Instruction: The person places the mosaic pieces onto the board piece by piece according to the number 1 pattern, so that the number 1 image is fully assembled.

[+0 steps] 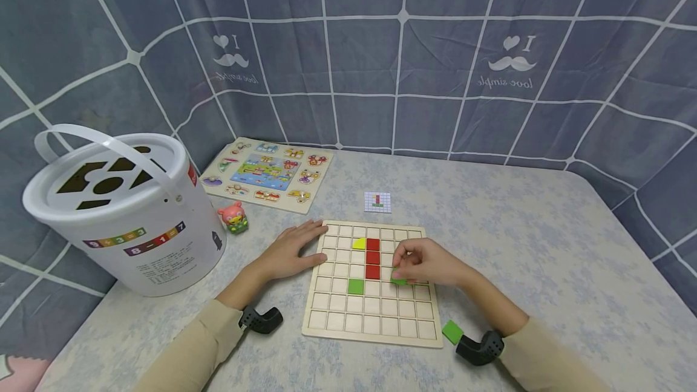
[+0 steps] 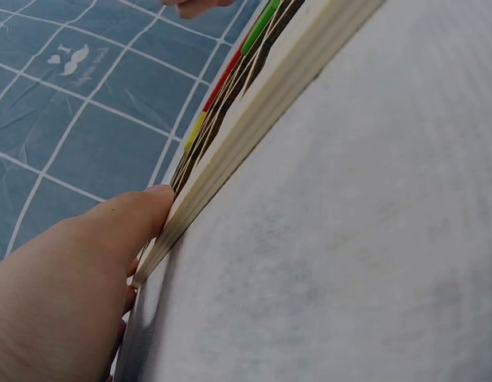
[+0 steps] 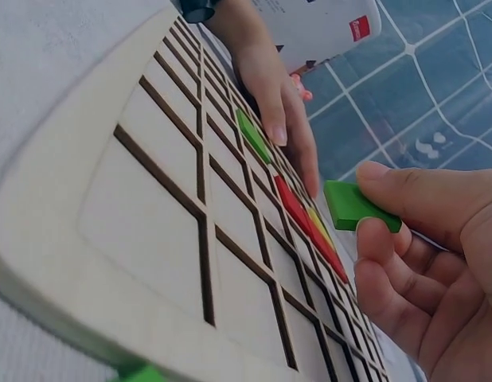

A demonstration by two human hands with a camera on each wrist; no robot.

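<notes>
A wooden grid board [image 1: 373,325] lies on the table. Three red square tiles [image 1: 373,258] form a column on it, a yellow rounded tile [image 1: 359,244] sits left of the top one, and a green square tile [image 1: 356,287] lies lower left. My right hand [image 1: 430,261] pinches another green tile [image 3: 353,205] between thumb and fingers, over the board's right half. At the board's left edge rests my left hand [image 1: 291,251], fingers extended, with the thumb touching the rim in the left wrist view. One more green tile [image 1: 452,332] lies off the board's lower right corner.
Behind the board lies a small pattern card [image 1: 377,202]. A picture puzzle board [image 1: 267,173] is at the back left, near a pink toy figure [image 1: 233,218]. The large white bucket [image 1: 179,241] with a handle stands at the left. A grid-patterned curtain [image 1: 359,59] closes off the back.
</notes>
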